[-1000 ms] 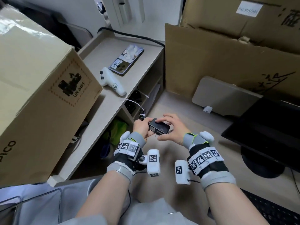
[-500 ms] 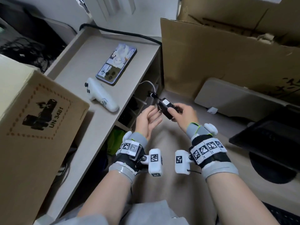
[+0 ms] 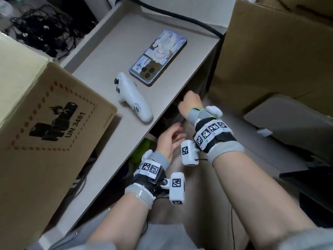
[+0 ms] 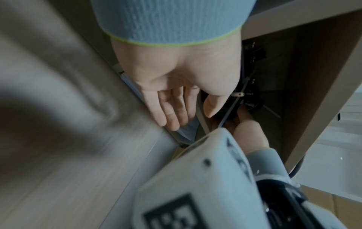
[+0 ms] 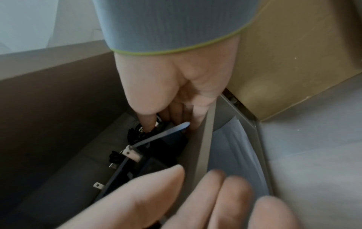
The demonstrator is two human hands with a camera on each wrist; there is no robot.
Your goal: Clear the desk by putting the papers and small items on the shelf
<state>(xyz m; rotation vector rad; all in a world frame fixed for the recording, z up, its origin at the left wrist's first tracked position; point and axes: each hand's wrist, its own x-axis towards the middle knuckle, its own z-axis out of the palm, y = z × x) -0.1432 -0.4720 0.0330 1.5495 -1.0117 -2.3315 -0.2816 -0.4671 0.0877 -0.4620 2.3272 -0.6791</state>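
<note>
My right hand (image 3: 189, 103) reaches into the shelf compartment under the top board (image 3: 100, 69), so the head view hides its fingers. In the right wrist view the right hand (image 5: 156, 122) has thumb and fingers curled onto a black charger (image 5: 164, 148) deep in the compartment. A white cable with its plug (image 5: 131, 152) lies across the charger. My left hand (image 3: 169, 139) hovers open just below and in front of the compartment, holding nothing. Its relaxed fingers (image 4: 172, 117) show in the left wrist view.
A phone (image 3: 158, 56) and a white controller (image 3: 131, 100) lie on the shelf top beside a large cardboard box (image 3: 45, 123). Pale sheets (image 5: 235, 147) stand in the neighbouring slot. Cardboard (image 3: 270, 51), a grey pad (image 3: 288, 120) and a dark monitor (image 3: 315, 177) crowd the right.
Both hands held the charger above the desk a second ago. The left hand let go, and the right hand has carried the charger forward into the shelf compartment.
</note>
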